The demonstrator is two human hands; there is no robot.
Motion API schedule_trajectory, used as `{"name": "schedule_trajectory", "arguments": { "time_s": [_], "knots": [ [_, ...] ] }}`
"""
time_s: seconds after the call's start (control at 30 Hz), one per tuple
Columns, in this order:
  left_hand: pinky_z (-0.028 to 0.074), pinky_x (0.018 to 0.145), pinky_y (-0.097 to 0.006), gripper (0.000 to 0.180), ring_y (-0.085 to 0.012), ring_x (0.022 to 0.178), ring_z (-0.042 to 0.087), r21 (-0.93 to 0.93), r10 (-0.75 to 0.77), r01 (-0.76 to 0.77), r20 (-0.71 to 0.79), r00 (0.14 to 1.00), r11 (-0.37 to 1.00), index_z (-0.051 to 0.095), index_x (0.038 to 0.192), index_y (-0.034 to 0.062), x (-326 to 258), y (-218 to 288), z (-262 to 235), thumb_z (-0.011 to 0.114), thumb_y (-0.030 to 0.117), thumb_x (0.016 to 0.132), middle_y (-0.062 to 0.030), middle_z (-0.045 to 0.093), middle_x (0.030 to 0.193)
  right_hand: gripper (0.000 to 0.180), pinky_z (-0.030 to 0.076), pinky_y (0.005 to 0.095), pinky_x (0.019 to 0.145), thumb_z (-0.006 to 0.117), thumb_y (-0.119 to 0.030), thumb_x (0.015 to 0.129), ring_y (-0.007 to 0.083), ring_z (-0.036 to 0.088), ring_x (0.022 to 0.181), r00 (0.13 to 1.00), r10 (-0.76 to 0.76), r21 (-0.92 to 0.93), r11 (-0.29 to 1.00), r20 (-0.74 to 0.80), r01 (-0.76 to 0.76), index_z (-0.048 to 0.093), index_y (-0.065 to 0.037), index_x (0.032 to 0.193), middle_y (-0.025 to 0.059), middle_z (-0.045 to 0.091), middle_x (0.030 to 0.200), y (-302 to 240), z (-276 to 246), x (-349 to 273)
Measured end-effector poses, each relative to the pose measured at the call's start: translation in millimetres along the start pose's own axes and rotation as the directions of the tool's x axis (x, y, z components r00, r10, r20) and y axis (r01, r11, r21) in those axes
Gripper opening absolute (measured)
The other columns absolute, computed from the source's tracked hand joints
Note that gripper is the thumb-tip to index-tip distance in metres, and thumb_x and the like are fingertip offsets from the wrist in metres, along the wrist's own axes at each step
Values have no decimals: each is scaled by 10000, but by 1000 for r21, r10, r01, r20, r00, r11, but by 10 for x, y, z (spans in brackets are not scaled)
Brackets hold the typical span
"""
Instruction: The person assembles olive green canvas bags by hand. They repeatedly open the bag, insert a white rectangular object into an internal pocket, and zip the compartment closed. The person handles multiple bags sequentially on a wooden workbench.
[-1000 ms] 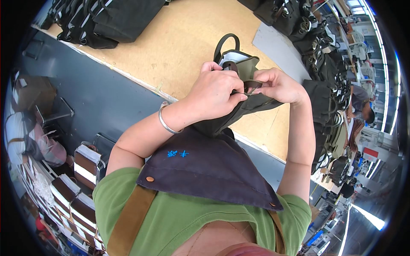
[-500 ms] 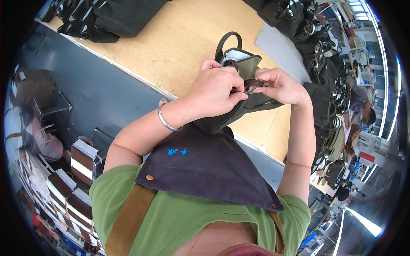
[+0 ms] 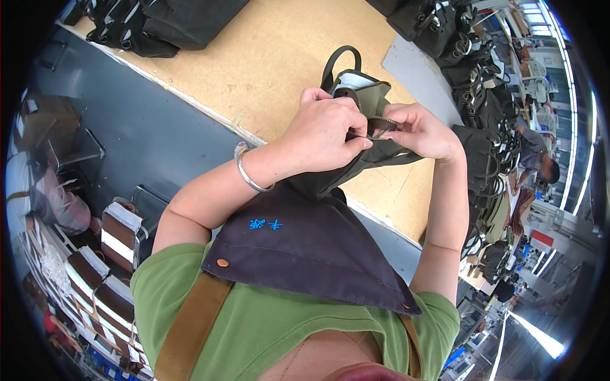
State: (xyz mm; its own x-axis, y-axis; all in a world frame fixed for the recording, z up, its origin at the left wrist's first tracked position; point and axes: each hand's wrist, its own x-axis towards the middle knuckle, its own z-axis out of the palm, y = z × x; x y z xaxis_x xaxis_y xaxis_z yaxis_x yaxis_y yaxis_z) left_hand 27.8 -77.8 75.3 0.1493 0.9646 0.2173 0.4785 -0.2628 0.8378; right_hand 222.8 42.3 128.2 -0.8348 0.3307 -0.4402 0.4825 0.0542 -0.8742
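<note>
A dark olive bag [image 3: 330,176] is held up against my apron at the edge of the work table, with its mouth facing up and a loop handle [image 3: 329,63] standing at the far side. A zipper [image 3: 383,123] with brownish teeth curves along the opening. My left hand [image 3: 323,132] is closed at the near left of the mouth, thumb and finger pinching the zipper's edge. Opposite it, my right hand [image 3: 424,132] pinches the zipper tape, fingertips close to the left thumb. The exact spot between the fingertips is partly hidden. Pale lining [image 3: 354,80] shows inside.
The tan tabletop [image 3: 254,70] extends beyond the bag. Dark bags [image 3: 190,25] are piled at the far left, and more bags [image 3: 476,95] line the right side. Brown-and-white stacked pieces [image 3: 121,228] stand at the lower left. Another person [image 3: 537,155] works at the far right.
Both hands keep their pinch on the zipper, with only tiny finger movement. The whole view has shifted slightly.
</note>
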Motion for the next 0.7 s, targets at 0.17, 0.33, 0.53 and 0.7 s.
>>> {"name": "schedule_trajectory", "arguments": {
  "time_s": [0.17,0.33,0.53,0.7],
  "knots": [
    [286,881,-352,100,-151,705,547,-6,-34,34,9,999,999,683,728,112,-18,21,-9,741,188,757,20,612,757,143,388,234,706,618,83,801,94,476,777,998,58,44,997,-5,-58,669,47,930,5,514,824,-79,40,-7],
    [286,877,-355,96,-151,701,551,-18,-53,53,18,998,998,682,736,109,-31,19,-4,740,184,755,17,609,751,183,384,230,699,597,95,796,92,475,774,999,32,2,999,16,-32,673,57,958,7,514,825,-63,27,-16],
    [286,866,-350,100,-152,691,556,-20,-45,45,-15,999,999,672,724,111,-57,14,7,738,182,749,19,608,746,185,379,226,686,598,91,801,80,462,762,997,69,61,996,31,-70,667,72,972,7,497,828,-54,40,-17],
    [284,859,-350,102,-147,695,553,-33,-38,37,-31,999,999,662,708,116,-86,25,15,736,176,746,23,604,744,10,354,227,609,622,47,856,49,424,695,1000,10,-1,1000,20,-10,627,47,865,-26,450,739,-49,64,-4]
  ]
}}
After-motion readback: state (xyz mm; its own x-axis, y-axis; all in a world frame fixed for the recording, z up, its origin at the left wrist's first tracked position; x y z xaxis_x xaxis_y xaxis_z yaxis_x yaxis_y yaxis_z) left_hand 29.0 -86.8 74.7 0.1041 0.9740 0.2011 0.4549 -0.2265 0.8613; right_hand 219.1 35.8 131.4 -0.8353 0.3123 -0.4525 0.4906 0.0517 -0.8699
